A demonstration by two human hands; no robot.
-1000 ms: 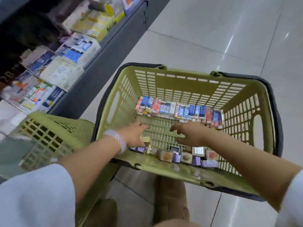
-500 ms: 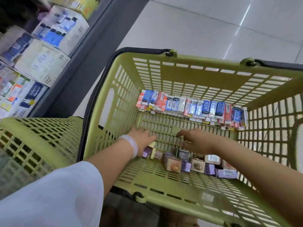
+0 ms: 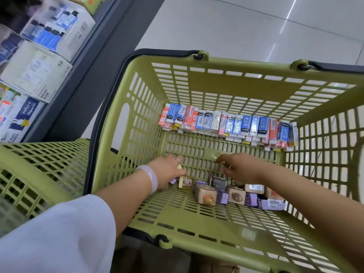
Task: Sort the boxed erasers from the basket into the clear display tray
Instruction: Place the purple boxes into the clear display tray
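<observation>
A green basket [image 3: 212, 227] holds the goods. Along its far wall stands a row of red, blue and white boxed erasers [image 3: 228, 123]. At the near end lies a cluster of small tan and purple boxes [image 3: 206, 196]. My left hand [image 3: 167, 170], with a ring and a pale bracelet, reaches palm down into the left end of that cluster, and a small yellow box [image 3: 179, 166] shows between its fingers. My right hand [image 3: 238, 169] hovers over the middle of the cluster with loosely bent fingers and nothing visible in it. No clear tray can be made out for certain.
A second green basket [image 3: 43, 166] sits to the left, with a hazy see-through surface [image 3: 8, 211] over its near corner. Shelves of boxed stationery [image 3: 37, 75] run along the left behind a dark shelf edge. Pale floor tiles [image 3: 236, 26] lie beyond.
The view has closed in on the basket. Both hands have stayed over the near cluster of small boxes, with the right hand's fingers slightly more spread.
</observation>
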